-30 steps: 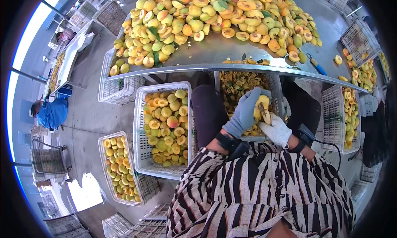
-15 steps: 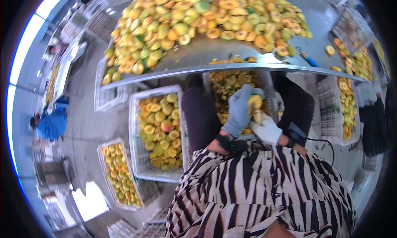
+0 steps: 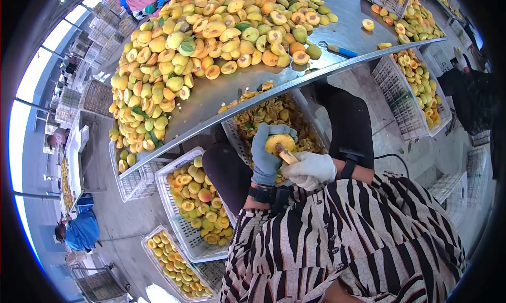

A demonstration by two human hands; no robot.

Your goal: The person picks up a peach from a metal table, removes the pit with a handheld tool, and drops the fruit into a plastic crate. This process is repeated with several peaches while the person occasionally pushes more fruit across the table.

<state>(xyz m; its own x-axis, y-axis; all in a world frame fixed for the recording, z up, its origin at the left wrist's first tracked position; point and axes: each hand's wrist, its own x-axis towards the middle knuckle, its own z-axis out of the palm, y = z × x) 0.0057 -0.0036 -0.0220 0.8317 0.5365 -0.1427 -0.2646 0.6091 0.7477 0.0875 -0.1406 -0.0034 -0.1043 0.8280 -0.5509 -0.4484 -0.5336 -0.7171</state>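
My left hand (image 3: 268, 158), in a blue-grey glove, grips a yellow peach half (image 3: 280, 143) with its cut face turned up toward me. In my white-gloved right hand (image 3: 311, 169) is a pitting tool with a pale handle (image 3: 287, 156). Its tip meets the dark middle of the peach half; the exact shape of the tip is hidden. Both hands are between my knees, above a crate (image 3: 311, 109) with peach scraps and pieces (image 3: 263, 117) in it.
A metal table (image 3: 203, 113) carries a big heap of halved peaches (image 3: 211, 37) and a blue-handled tool (image 3: 341, 51). Crates of peaches stand at my left (image 3: 197, 253) and right (image 3: 392, 100). Other people (image 3: 79, 232) are around the room.
The view has swung, so the table edge now slants. The peach half has turned its cut face upward, and the tool shows more clearly against it.
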